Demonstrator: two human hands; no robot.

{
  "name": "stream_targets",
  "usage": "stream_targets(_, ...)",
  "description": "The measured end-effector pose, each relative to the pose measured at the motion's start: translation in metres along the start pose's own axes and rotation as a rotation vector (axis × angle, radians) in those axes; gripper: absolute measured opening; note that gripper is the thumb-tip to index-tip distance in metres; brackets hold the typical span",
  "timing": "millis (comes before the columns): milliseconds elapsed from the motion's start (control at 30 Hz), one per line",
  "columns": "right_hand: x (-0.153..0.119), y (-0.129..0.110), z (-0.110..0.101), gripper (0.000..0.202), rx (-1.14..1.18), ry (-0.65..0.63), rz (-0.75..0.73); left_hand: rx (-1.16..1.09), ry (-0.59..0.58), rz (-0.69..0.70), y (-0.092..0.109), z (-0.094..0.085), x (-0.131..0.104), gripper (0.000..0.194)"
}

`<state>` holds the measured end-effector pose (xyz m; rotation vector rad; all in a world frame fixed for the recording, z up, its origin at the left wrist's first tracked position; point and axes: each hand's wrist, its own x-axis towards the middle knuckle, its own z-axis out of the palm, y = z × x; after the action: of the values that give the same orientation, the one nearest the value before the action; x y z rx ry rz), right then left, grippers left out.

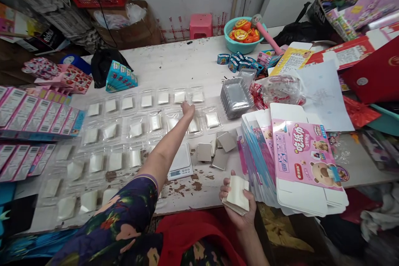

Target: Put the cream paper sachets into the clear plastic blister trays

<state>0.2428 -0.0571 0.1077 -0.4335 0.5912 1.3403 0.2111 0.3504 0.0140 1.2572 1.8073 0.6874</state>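
Note:
My left hand reaches across the table to the back row of clear plastic trays. Its curled fingers touch the lower edge of a white square paper stack lying in one tray; whether they grip it is too small to see. Near the table's front edge, my right hand is closed around a thick stack of cream-white square sheets. Several rows of clear trays spread over the left half, many with a white square like the one in this tray. Loose square stacks lie between my hands.
A white digital scale sits under my left forearm. Nested clear trays stand right of the rows, before a pile of flat pink printed boxes. Farther back is a teal basin of orange items. Boxed goods line the left.

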Motion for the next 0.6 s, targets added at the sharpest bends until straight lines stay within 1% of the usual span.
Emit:
stream_targets(100, 0.000, 0.000, 0.001, 0.062, -0.018, 0.016, 0.006, 0.054, 0.004, 0.028, 0.002, -0.001, 0.003, 0.042)
stream_targets(167, 0.000, 0.000, 0.001, 0.061, -0.020, 0.029, 0.008, 0.086, 0.006, 0.040, 0.002, -0.002, 0.004, 0.037)
stream_targets(300, 0.000, 0.000, 0.001, 0.059, -0.036, 0.034, 0.010, 0.133, 0.006, 0.061, 0.000, -0.004, 0.002, 0.039)
stream_targets(433, -0.001, 0.001, 0.003, 0.056, -0.063, 0.022, -0.004, 0.192, 0.001, 0.097, 0.004, -0.011, -0.005, 0.042)
stream_targets(500, -0.002, 0.002, 0.004, 0.056, -0.069, 0.021, -0.011, 0.267, 0.026, 0.189, 0.012, -0.015, -0.012, 0.041)
stream_targets(533, -0.002, 0.002, 0.004, 0.057, -0.069, 0.019, -0.009, 0.305, 0.024, 0.277, 0.019, -0.016, -0.018, 0.038)
stream_targets(567, -0.001, 0.002, 0.003, 0.057, -0.066, 0.018, -0.004, 0.335, -0.001, 0.390, 0.028, -0.015, -0.025, 0.034)
stream_targets(600, -0.001, 0.002, 0.003, 0.058, -0.061, 0.016, 0.003, 0.349, -0.058, 0.519, 0.038, -0.012, -0.034, 0.030)
